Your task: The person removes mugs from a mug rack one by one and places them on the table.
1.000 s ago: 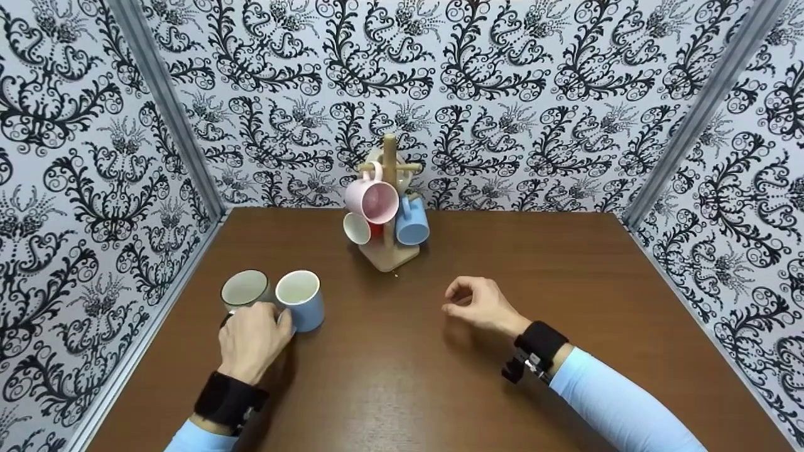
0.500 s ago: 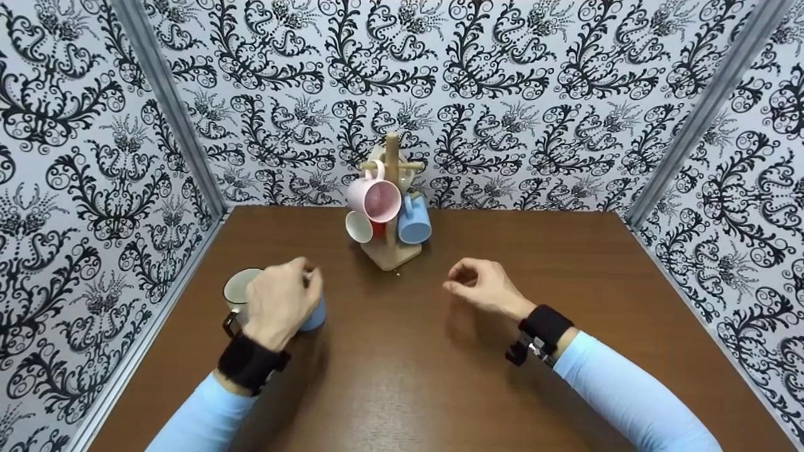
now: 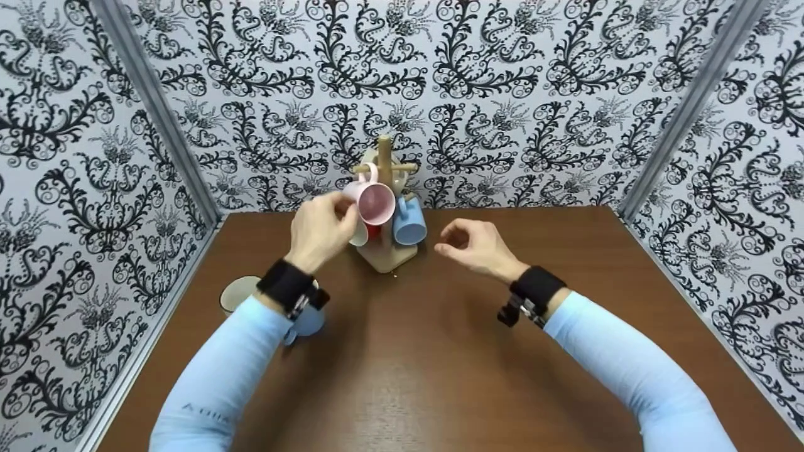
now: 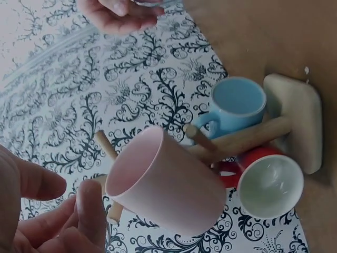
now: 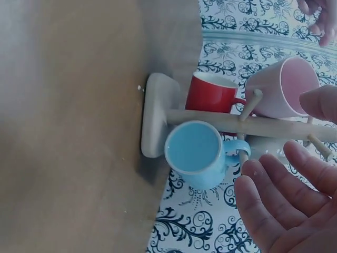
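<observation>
My left hand (image 3: 323, 229) is beside the pink mug (image 3: 377, 204), which hangs by its handle from an upper peg of the wooden mug rack (image 3: 392, 256). In the left wrist view, the thumb and fingertips (image 4: 90, 205) lie apart, close to the pink mug's rim, holding nothing. My right hand (image 3: 474, 245) hovers right of the rack with loosely bent fingers and nothing in them. Nearest to it is a light blue mug (image 5: 197, 153), hung on a lower peg. A red mug (image 5: 210, 95) with a white inside hangs on the other side, mostly hidden in the head view.
On the table's left stand a cream mug with a dark rim (image 3: 239, 292) and another blue mug (image 3: 308, 323), both partly covered by my left arm. A pale mug (image 5: 268, 145) hangs at the rack's back. Patterned walls (image 3: 502, 94) enclose the brown table (image 3: 408, 376).
My left hand has left the two standing mugs, moving forward and right up to the pink mug. My right hand has moved forward, nearer the hanging blue mug.
</observation>
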Demonstrator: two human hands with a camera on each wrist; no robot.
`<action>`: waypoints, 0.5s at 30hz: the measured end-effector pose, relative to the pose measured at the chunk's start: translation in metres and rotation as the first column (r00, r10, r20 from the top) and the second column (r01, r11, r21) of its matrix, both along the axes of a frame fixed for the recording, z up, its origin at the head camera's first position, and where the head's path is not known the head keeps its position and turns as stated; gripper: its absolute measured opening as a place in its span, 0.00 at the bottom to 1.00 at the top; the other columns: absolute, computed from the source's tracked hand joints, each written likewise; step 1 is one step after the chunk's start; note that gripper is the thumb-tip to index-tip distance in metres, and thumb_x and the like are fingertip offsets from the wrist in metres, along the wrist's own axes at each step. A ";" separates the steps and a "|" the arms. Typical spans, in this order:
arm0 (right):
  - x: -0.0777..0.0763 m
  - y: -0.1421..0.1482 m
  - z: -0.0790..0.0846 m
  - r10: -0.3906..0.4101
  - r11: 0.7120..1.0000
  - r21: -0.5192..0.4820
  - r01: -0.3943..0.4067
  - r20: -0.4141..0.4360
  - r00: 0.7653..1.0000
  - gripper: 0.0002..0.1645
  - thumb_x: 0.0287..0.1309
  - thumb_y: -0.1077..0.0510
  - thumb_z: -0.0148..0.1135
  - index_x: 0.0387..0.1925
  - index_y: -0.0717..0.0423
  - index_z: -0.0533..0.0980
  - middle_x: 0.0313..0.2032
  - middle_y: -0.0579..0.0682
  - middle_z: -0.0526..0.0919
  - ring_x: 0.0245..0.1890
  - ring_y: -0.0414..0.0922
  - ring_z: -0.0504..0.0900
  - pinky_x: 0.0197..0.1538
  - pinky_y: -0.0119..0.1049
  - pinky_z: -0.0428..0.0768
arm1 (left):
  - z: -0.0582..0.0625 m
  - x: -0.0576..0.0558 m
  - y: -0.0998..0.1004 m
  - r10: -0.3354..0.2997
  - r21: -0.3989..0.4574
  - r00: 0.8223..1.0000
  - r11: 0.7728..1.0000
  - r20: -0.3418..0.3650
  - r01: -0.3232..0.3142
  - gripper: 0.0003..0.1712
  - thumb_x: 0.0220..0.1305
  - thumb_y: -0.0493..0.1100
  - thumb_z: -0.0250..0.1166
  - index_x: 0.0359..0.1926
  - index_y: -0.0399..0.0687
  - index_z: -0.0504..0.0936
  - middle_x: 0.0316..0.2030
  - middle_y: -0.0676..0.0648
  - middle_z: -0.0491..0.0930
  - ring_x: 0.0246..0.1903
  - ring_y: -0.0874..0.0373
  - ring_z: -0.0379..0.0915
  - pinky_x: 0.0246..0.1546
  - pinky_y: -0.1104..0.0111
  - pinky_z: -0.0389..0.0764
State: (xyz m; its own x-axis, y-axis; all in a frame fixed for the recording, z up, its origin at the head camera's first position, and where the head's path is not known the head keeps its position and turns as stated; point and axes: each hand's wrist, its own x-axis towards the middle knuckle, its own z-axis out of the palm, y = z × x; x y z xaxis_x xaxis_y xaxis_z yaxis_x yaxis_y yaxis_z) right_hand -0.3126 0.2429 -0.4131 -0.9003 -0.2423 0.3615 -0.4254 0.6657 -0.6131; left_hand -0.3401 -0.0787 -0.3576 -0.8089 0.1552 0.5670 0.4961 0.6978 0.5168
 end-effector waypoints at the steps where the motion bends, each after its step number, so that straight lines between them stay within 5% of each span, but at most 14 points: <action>1: -0.003 -0.002 0.002 -0.003 1.000 0.009 0.003 -0.003 1.000 0.20 0.61 0.46 0.76 0.47 0.55 0.85 0.40 0.48 0.89 0.38 0.45 0.86 0.48 0.46 0.84 | 0.003 -0.004 0.001 0.007 -0.005 1.000 1.000 0.016 -0.007 0.13 0.68 0.47 0.65 0.47 0.49 0.91 0.35 0.49 0.90 0.29 0.53 0.85 0.30 0.58 0.82; 11: -0.026 -0.012 0.031 -0.053 0.999 -0.009 0.053 -0.022 0.998 0.19 0.62 0.47 0.75 0.47 0.56 0.83 0.40 0.49 0.89 0.38 0.47 0.85 0.46 0.44 0.84 | 0.027 -0.041 0.020 0.053 0.013 0.989 0.998 0.135 -0.055 0.23 0.71 0.48 0.64 0.64 0.46 0.80 0.44 0.45 0.89 0.38 0.49 0.85 0.39 0.58 0.82; 15: -0.036 -0.019 0.049 -0.083 0.996 -0.019 0.083 -0.005 0.997 0.24 0.64 0.45 0.74 0.53 0.56 0.81 0.42 0.51 0.88 0.40 0.47 0.86 0.47 0.43 0.85 | 0.034 -0.051 0.022 0.102 -0.042 0.978 0.995 0.185 -0.096 0.28 0.72 0.50 0.62 0.70 0.48 0.76 0.46 0.45 0.88 0.42 0.48 0.83 0.44 0.57 0.82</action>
